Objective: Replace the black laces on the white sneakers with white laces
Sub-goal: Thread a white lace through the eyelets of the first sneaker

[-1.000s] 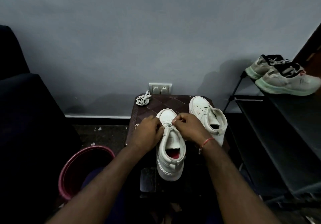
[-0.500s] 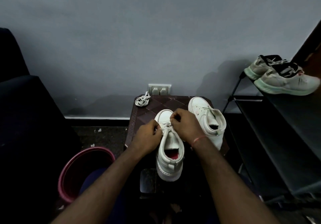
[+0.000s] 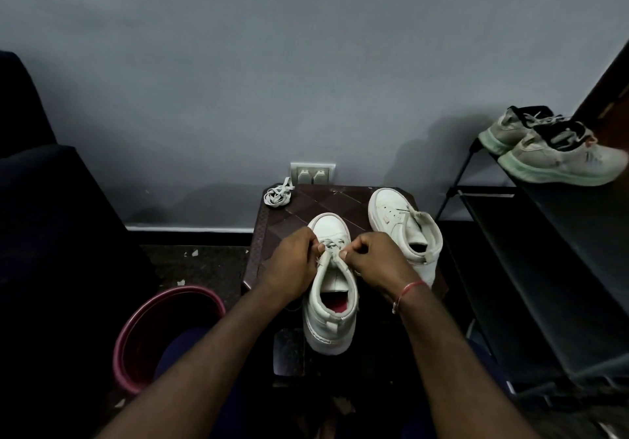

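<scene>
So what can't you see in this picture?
Head view only:
- Eyelets of the near sneaker: covered by the left hand and right hand pinching the white lace.
- Inside the maroon bucket: too dark.
- Shoe rack: cut off by the right edge.

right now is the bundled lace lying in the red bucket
No, the bundled lace lies on the far left corner of the table, apart from the red bucket.
</scene>
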Tool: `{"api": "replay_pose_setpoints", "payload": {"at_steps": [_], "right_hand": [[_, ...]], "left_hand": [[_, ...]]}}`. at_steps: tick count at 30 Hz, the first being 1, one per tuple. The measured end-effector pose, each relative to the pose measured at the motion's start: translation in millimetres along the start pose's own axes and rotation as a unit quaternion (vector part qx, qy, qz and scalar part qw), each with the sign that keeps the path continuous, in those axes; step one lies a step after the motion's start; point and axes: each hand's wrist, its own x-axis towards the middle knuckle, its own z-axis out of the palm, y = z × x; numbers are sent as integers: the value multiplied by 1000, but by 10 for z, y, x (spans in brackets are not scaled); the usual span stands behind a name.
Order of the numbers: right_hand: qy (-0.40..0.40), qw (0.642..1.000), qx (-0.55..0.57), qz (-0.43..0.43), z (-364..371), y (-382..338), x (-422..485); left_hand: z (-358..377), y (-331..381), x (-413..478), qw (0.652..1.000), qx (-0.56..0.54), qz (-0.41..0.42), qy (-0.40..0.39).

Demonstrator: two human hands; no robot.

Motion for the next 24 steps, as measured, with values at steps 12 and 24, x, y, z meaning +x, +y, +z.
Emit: {"api": "replay_pose_setpoints", "payload": {"at_steps": [12,24], "right_hand": [[78,979,186,23,167,146,-109],[33,996,85,-9,124,28,63]], "left_hand": [[138,22,-77,977,-92,-151,117],[-78,-39,61,985,-102,-132,-48]]}}
